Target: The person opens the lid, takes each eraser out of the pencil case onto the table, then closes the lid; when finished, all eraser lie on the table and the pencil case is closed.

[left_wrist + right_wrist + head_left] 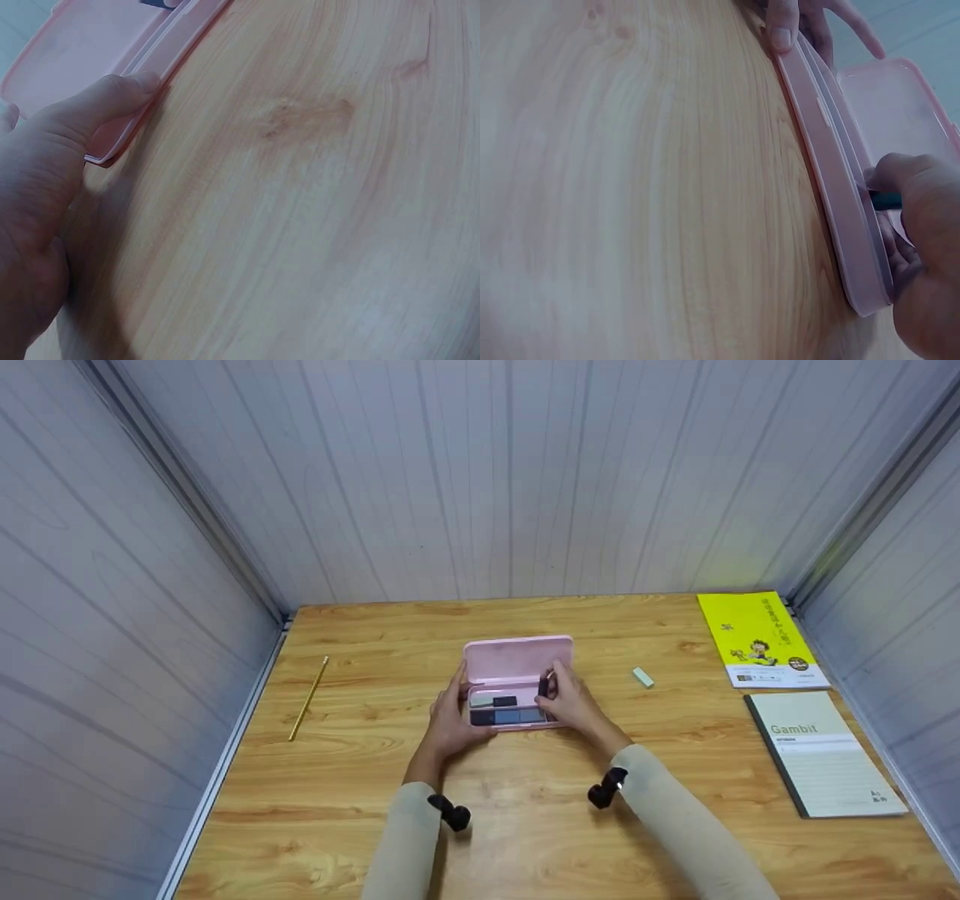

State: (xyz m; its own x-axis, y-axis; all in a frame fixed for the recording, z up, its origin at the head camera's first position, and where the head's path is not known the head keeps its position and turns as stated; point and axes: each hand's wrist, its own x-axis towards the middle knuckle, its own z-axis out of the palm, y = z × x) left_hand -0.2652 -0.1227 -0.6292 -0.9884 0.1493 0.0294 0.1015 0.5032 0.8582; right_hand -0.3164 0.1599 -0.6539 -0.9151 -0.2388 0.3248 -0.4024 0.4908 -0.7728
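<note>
A pink pencil case [517,658] stands with its lid raised on the wooden table. My left hand [448,724] grips its left end, thumb on the front edge, as the left wrist view also shows. At the right end, my right hand [574,703] pinches a small dark item [543,688] over the case. In the right wrist view this item [886,200] looks dark green between thumb and fingers; its kind is unclear. Inside the case lie a pale block with a black end [505,701] and a row of dark and blue-grey pieces [508,716].
A yellow pencil [308,699] lies to the left. Right of the case is a pale green eraser [643,677]. A yellow booklet [757,637] and a Gambit notebook [825,754] lie along the table's right side. White panel walls [480,480] enclose the back and sides.
</note>
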